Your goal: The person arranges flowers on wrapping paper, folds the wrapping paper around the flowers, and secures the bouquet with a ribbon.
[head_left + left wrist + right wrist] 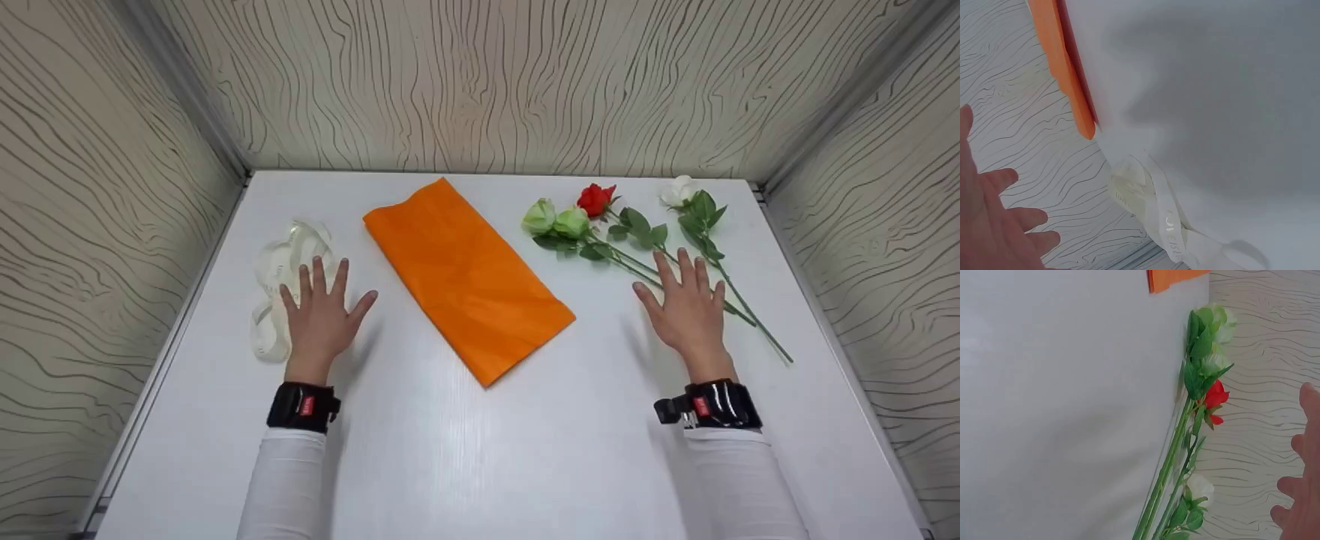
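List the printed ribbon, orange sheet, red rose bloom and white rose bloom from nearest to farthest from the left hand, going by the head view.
1. Printed ribbon: on the left, right by the left hand's fingers.
2. Orange sheet: to that hand's right, near the middle.
3. Red rose bloom: right of center, toward the back.
4. White rose bloom: farthest right, at the back.

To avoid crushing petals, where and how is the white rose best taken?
Probably the white rose is best pinched by its lower stem, the right hand coming from the right: that end is leafless and extends beyond the other stems.
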The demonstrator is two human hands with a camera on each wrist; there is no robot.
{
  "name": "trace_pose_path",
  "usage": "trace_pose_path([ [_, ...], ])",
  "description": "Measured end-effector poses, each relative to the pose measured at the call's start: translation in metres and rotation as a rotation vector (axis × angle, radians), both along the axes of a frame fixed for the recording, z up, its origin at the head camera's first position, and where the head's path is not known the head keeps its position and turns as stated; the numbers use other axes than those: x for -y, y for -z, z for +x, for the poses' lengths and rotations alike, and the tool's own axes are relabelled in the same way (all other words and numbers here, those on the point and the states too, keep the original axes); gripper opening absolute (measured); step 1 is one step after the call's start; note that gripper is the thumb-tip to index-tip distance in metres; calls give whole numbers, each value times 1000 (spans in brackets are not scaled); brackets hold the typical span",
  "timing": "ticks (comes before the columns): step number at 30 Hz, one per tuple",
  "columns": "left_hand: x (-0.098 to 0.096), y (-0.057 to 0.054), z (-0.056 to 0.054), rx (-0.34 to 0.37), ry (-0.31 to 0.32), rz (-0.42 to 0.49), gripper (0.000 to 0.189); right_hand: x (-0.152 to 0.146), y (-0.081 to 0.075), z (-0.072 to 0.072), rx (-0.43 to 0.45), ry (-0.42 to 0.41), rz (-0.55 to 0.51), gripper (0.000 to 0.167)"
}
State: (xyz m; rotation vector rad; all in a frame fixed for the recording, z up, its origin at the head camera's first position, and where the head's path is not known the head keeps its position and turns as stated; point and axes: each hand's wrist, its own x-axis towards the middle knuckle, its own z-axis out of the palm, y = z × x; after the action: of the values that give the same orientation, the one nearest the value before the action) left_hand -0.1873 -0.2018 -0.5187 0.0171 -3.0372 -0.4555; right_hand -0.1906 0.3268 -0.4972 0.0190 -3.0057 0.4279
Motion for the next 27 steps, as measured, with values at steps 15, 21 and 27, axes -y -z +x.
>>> trace_pose_path([
  [15, -85, 18, 1, 67, 183, -9, 76, 78, 31, 9, 114, -177, -18, 66],
  [21, -106, 28, 3, 149, 230, -31, 80, 101, 45, 16, 107, -223, -19, 52],
  [27, -120, 39, 6, 197, 253, -32, 91, 125, 59, 22, 90, -234, -21, 48],
])
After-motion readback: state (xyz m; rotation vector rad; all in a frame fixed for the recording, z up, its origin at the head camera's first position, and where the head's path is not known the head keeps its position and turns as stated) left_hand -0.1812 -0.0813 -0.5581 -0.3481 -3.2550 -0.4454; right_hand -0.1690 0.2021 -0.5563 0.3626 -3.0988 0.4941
